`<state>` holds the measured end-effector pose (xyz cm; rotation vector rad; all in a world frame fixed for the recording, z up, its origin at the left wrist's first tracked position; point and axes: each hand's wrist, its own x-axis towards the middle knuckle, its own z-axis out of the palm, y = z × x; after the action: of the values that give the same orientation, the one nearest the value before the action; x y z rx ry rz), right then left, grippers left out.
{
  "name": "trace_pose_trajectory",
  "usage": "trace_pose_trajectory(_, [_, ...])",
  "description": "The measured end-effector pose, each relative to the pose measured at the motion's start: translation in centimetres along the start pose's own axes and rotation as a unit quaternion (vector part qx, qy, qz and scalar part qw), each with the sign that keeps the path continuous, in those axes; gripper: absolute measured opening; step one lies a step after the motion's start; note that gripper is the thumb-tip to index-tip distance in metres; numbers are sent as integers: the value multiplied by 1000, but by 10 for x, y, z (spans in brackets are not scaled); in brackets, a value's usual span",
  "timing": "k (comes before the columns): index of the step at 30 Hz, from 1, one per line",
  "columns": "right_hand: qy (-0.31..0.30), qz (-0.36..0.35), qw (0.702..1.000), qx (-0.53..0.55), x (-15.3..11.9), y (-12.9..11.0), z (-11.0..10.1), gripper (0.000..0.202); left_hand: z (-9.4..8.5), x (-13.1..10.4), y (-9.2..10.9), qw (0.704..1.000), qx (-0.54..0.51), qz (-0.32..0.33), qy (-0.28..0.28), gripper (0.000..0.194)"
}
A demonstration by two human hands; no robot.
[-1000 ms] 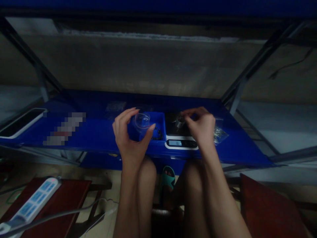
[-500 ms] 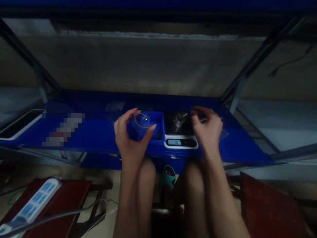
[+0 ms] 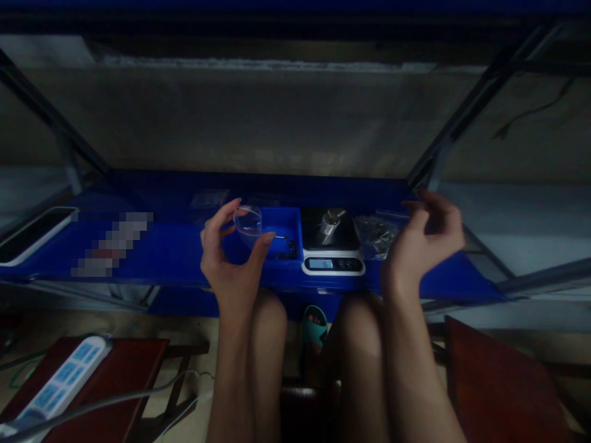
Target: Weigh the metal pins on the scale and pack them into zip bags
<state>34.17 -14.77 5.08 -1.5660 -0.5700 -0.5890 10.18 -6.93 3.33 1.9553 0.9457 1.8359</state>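
My left hand grips a clear plastic cup by its rim, thumb on one side and fingers on the other, tilted over the left part of a blue bin. Small dark screw-like parts lie at the bin's lower right. My right hand is raised at the right with bent fingers apart and nothing visible in them. Below and left of it lies a clear bag of small metal parts. Between the hands, a metal cup holding small pieces stands on a digital scale with a lit display.
The blue tabletop carries a white-framed dark device at far left and flat clear bags behind. Slanted metal posts flank the shelf. A power strip lies on a brown stool at lower left.
My right hand has moved right, away from the scale, uncovering the bag of metal parts. The left hand with the plastic cup has shifted slightly left.
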Motion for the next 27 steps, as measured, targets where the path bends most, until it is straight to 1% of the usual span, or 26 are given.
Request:
trace_pose_trajectory(1, [29, 7, 999, 18, 1, -1, -1, 29, 0, 0, 0, 1000, 0, 2, -2, 53])
trace_pose_trajectory(2, [43, 13, 999, 30, 1, -1, -1, 29, 0, 0, 1, 1000, 1, 5, -5, 53])
trace_pose_trajectory(3, [44, 18, 998, 37, 1, 0, -1, 28, 0, 1, 1, 1000, 2, 9, -7, 54])
trace_pose_trajectory(4, [33, 21, 998, 40, 1, 1, -1, 27, 0, 1, 2, 1000, 0, 12, -9, 53])
trace_pose_trajectory(9, [-119, 26, 993, -8, -2, 10, 4, 24, 0, 3, 7, 999, -24, 9, -22, 55])
trace_pose_trajectory(12, [-197, -4, 980, -32, -6, 11, 8, 22, 0, 4, 9, 999, -16, 20, -29, 55])
trace_pose_trajectory(15, [-307, -52, 948, -62, -12, 10, 12, 23, 2, 4, 11, 999, -6, 27, -47, 54])
trace_pose_trajectory(17, [-358, -84, 924, -102, -18, 9, 15, 32, 3, 4, 12, 998, -2, 34, -62, 54])
trace_pose_trajectory(18, [-374, -98, 914, -123, -20, 9, 16, 38, 5, 3, 12, 997, 2, 39, -68, 55])
trace_pose_trajectory(20, [-393, -117, 899, -155, -24, 10, 18, 44, 8, 1, 13, 996, 9, 54, -75, 57])
trace_pose_trajectory(22, [-407, -118, 891, -162, -25, 12, 20, 43, 10, -1, 13, 995, 12, 61, -81, 58])
trace_pose_trajectory(25, [-416, -90, 896, -128, -23, 12, 21, 34, 13, -2, 14, 994, 6, 64, -85, 60])
trace_pose_trajectory(27, [-413, -67, 905, -74, -21, 8, 21, 31, 13, -1, 15, 994, 0, 64, -88, 60])
